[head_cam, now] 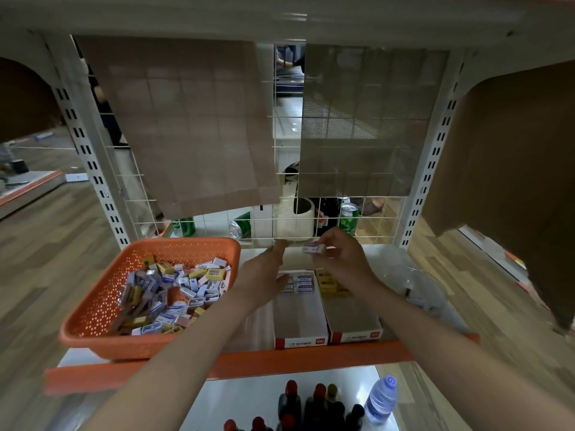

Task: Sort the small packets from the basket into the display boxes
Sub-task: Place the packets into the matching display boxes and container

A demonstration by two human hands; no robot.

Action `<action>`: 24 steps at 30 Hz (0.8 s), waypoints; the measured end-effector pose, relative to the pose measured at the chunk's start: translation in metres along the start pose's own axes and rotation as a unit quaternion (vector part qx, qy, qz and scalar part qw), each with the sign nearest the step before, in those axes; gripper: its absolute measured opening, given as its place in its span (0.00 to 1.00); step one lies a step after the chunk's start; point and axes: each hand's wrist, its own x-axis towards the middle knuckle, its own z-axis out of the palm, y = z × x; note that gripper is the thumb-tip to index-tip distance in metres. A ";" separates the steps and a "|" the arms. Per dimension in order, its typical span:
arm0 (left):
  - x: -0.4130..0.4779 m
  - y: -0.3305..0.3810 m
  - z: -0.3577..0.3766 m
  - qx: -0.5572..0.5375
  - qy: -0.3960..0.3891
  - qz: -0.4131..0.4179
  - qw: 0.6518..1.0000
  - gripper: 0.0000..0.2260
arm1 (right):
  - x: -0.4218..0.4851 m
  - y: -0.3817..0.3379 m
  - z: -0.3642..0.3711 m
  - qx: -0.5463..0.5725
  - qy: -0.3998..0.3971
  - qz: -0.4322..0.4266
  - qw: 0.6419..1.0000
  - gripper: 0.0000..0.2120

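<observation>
Midway, placing step. Right hand [342, 256] pinches one white-and-blue packet [313, 248] between thumb and curled fingertips, above the back of the shelf, just behind the display boxes. Left hand [264, 272] is flat with fingers straight, over the left box [298, 317] near its rear row of like packets. Right box [351, 315] holds yellow ones. Basket [93, 306] is heaped. The next move is likely to lower the packet into the left box's row, aligned.

White metal shelving [91, 157] with wire grid [286, 188] back; two brown mats [193, 126] hang on it. Wood-plank floor [46, 259]. Green cans [348, 217] behind; bottles [317, 401] below. Dim light.
</observation>
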 end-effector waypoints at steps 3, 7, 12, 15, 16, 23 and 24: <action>-0.003 -0.007 0.001 0.009 -0.018 -0.022 1.000 0.25 | 0.002 0.003 0.002 -0.028 -0.002 -0.021 0.999 0.11; -0.004 -0.015 0.006 0.031 -0.048 -0.033 0.998 0.22 | 0.003 0.014 0.005 -0.083 -0.029 -0.030 0.996 0.12; -0.002 -0.022 0.011 0.028 -0.065 -0.040 0.997 0.21 | 0.006 0.028 0.016 -0.090 -0.046 -0.019 0.995 0.15; -0.002 -0.025 0.013 0.033 -0.072 -0.037 0.996 0.21 | 0.007 0.030 0.021 -0.097 -0.056 -0.015 0.994 0.14; -0.002 -0.026 0.013 0.034 -0.075 -0.037 0.996 0.21 | 0.007 0.030 0.022 -0.102 -0.061 -0.015 0.993 0.14; 0.001 -0.035 0.018 0.034 -0.107 -0.054 0.992 0.18 | 0.015 0.037 0.023 -0.222 -0.078 -0.048 0.971 0.13; 0.002 -0.036 0.020 0.037 -0.112 -0.059 0.991 0.18 | 0.016 0.039 0.022 -0.236 -0.081 -0.053 0.967 0.12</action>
